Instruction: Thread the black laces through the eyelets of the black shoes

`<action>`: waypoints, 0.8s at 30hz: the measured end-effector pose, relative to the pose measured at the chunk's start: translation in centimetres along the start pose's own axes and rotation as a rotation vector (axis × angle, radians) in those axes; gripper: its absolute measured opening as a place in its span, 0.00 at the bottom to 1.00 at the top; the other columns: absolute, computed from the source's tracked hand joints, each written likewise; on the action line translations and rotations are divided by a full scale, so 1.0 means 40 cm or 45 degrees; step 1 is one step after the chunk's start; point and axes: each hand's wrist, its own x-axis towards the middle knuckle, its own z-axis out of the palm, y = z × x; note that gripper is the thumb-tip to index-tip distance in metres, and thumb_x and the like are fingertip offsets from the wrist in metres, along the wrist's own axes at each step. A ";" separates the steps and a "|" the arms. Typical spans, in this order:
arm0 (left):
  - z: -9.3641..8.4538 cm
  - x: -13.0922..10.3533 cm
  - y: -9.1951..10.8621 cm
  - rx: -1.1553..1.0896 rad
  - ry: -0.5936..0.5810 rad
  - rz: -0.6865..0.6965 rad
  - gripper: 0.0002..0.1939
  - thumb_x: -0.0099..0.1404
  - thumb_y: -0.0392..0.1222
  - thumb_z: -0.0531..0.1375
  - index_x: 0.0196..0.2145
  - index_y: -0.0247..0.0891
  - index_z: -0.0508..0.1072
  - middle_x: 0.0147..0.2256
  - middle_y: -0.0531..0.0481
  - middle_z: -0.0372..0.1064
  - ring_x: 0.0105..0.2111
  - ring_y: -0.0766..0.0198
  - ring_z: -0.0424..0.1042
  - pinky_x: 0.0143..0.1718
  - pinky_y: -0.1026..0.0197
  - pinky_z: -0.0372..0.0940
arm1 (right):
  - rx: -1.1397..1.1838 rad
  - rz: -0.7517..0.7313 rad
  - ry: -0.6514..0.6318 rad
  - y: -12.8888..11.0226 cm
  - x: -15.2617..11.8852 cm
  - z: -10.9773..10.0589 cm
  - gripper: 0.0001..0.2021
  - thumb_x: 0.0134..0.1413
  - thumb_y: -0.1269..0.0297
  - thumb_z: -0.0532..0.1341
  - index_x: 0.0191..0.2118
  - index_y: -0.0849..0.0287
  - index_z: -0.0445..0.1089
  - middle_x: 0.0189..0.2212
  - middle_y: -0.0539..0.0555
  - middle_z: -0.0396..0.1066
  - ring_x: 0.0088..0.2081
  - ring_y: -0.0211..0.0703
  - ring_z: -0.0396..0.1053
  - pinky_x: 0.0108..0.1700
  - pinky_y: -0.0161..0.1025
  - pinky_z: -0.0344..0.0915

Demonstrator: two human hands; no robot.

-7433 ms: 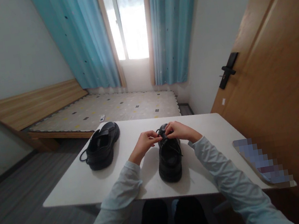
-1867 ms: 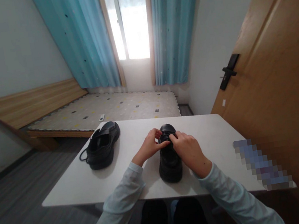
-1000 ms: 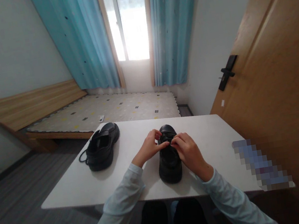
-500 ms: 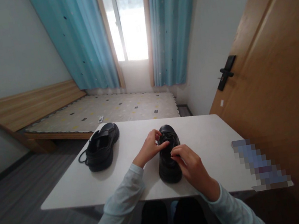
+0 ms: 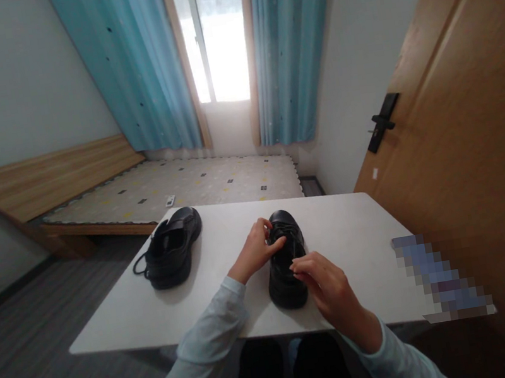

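Note:
A black lace-up shoe (image 5: 289, 288) rests on the white table (image 5: 222, 238) in front of me, toe pointing away. My left hand (image 5: 258, 247) grips its left side near the laces, with the thumb over the opening. Above the shoe's opening, my right hand (image 5: 327, 282) is closed in a pinch on a thin dark shoelace (image 5: 296, 247) that runs up to the eyelets. Part of the lace is hard to make out against the black leather. The matching black shoe (image 5: 169, 266) lies to the left, its lace looping out past the heel.
A pixelated flat item (image 5: 439, 277) lies at the table's right edge. Beyond the table is a bed (image 5: 212, 176) with a small white object (image 5: 170, 200) on it. A wooden door (image 5: 474, 135) stands close on the right. Blue curtains (image 5: 297, 48) flank the window.
My right hand has drawn slightly back toward me and to the right, still pinching. My left hand has barely shifted, and both shoes stay in place.

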 end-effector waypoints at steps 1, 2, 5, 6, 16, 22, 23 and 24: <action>0.000 0.000 0.002 0.003 0.002 -0.004 0.16 0.56 0.47 0.61 0.37 0.39 0.60 0.31 0.52 0.61 0.30 0.65 0.64 0.32 0.60 0.63 | 0.002 -0.008 0.001 -0.002 0.000 -0.001 0.08 0.58 0.79 0.53 0.38 0.58 0.64 0.32 0.56 0.70 0.35 0.43 0.68 0.36 0.39 0.67; -0.001 0.000 0.004 0.007 0.002 -0.006 0.16 0.56 0.47 0.61 0.37 0.39 0.60 0.31 0.53 0.61 0.29 0.65 0.64 0.32 0.60 0.63 | 0.004 -0.016 0.001 -0.004 0.000 -0.002 0.09 0.58 0.79 0.53 0.38 0.58 0.64 0.31 0.56 0.70 0.35 0.43 0.68 0.36 0.39 0.67; -0.003 0.002 0.008 0.023 0.003 -0.012 0.16 0.56 0.47 0.61 0.37 0.39 0.60 0.31 0.53 0.61 0.29 0.65 0.64 0.32 0.60 0.63 | 0.007 -0.046 -0.026 -0.003 -0.004 -0.004 0.08 0.58 0.79 0.53 0.37 0.58 0.64 0.31 0.55 0.70 0.35 0.42 0.67 0.35 0.38 0.67; -0.004 0.002 0.008 0.026 0.001 -0.013 0.16 0.56 0.47 0.61 0.37 0.39 0.60 0.31 0.53 0.61 0.29 0.65 0.64 0.31 0.60 0.63 | 0.010 -0.050 -0.045 -0.002 -0.005 -0.005 0.08 0.58 0.78 0.53 0.36 0.58 0.64 0.31 0.55 0.70 0.35 0.42 0.67 0.35 0.39 0.67; -0.013 -0.003 0.021 0.046 -0.033 -0.034 0.16 0.57 0.50 0.60 0.36 0.39 0.60 0.28 0.54 0.63 0.26 0.65 0.66 0.29 0.61 0.63 | 0.076 0.152 -0.288 0.002 0.025 -0.033 0.03 0.58 0.67 0.58 0.39 0.58 0.67 0.34 0.55 0.71 0.37 0.44 0.70 0.40 0.41 0.68; -0.016 -0.004 0.028 0.089 -0.018 -0.025 0.17 0.57 0.53 0.60 0.35 0.39 0.61 0.27 0.54 0.65 0.26 0.65 0.67 0.29 0.62 0.62 | 0.039 0.417 -0.128 0.082 0.084 -0.071 0.07 0.59 0.66 0.55 0.33 0.60 0.69 0.30 0.53 0.72 0.33 0.41 0.71 0.38 0.38 0.68; -0.016 -0.004 0.028 0.099 -0.015 -0.020 0.17 0.57 0.54 0.60 0.35 0.39 0.61 0.27 0.54 0.65 0.26 0.65 0.67 0.29 0.62 0.62 | 0.046 0.466 -0.132 0.104 0.095 -0.076 0.07 0.58 0.66 0.55 0.33 0.60 0.69 0.30 0.53 0.73 0.33 0.41 0.71 0.36 0.37 0.68; -0.017 -0.003 0.027 0.110 -0.012 -0.015 0.17 0.58 0.55 0.59 0.35 0.39 0.61 0.27 0.54 0.65 0.26 0.64 0.67 0.29 0.62 0.61 | 0.037 0.520 -0.124 0.126 0.105 -0.080 0.06 0.57 0.66 0.56 0.32 0.60 0.69 0.30 0.53 0.73 0.32 0.41 0.71 0.34 0.37 0.68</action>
